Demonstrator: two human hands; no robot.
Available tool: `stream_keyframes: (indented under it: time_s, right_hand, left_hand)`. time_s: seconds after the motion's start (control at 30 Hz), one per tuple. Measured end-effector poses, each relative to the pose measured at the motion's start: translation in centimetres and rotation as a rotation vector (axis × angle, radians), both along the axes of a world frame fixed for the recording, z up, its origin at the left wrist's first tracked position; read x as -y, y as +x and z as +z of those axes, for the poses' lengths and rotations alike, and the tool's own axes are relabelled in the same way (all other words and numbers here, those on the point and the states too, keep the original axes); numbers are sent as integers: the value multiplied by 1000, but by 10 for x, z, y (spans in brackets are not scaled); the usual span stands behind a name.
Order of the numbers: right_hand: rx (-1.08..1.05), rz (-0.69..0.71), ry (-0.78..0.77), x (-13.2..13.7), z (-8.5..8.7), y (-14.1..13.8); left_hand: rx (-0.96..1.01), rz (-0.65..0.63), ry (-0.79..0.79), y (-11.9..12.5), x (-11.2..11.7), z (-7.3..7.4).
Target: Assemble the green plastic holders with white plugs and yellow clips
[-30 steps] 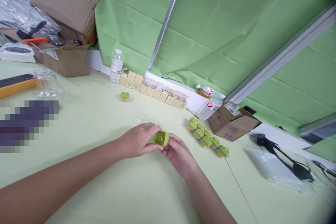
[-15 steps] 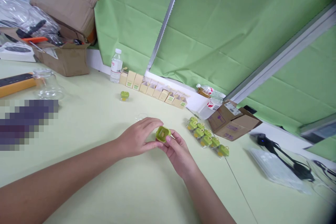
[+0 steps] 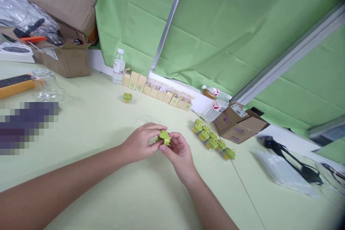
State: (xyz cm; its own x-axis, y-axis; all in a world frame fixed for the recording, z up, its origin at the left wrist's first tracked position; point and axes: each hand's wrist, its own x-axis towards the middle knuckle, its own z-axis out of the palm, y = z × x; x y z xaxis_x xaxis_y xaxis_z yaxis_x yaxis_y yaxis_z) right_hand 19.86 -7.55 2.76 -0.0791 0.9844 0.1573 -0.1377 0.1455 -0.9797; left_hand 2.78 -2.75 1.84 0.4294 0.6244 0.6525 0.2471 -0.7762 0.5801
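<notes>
Both my hands meet over the middle of the pale green table [image 3: 107, 194]. My left hand [image 3: 141, 142] and my right hand [image 3: 178, 152] pinch the same small green plastic piece [image 3: 164, 137] between fingers and thumbs. A clear plastic shell [image 3: 145, 119] lies on the table just beyond my left hand. To the right of my hands lies a row of several packed green pieces [image 3: 212, 140]. One more green piece [image 3: 127, 97] stands alone farther back.
A row of small tan cartons [image 3: 157, 91] lines the back edge beside a water bottle [image 3: 118, 67]. Cardboard boxes stand at back left [image 3: 64, 57] and right [image 3: 238, 124]. A glass jar [image 3: 48, 86], a yellow power strip [image 3: 14, 84] and black cables [image 3: 293, 160] lie around.
The green piece has been turned in my fingers; its open hollow faced up before and is now hidden. Both hands stayed in nearly the same place.
</notes>
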Motion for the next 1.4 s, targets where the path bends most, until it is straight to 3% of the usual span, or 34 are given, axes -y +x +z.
stream_keyframes:
  time_s: [0.4, 0.6, 0.73, 0.83, 1.0, 1.23, 1.4]
  right_hand:
    - [15, 60, -32, 7, 12, 1]
    - [83, -62, -17, -2, 12, 17]
    - [260, -136, 74, -6, 11, 24]
    - [587, -182, 186, -3, 10, 23]
    - [1024, -90, 293, 4, 9, 18]
    - [1212, 25, 361, 8, 1, 12]
    - [1151, -28, 406, 10, 3, 13]
  left_hand:
    - [81, -138, -66, 0, 7, 12]
    - [153, -64, -129, -13, -5, 11]
    - [0, 12, -128, -20, -19, 6]
    - [-199, 44, -90, -23, -25, 4]
    - [-471, 70, -39, -27, -24, 5]
    - [-614, 63, 54, -30, -20, 5]
    - [-595, 116, 97, -29, -22, 1]
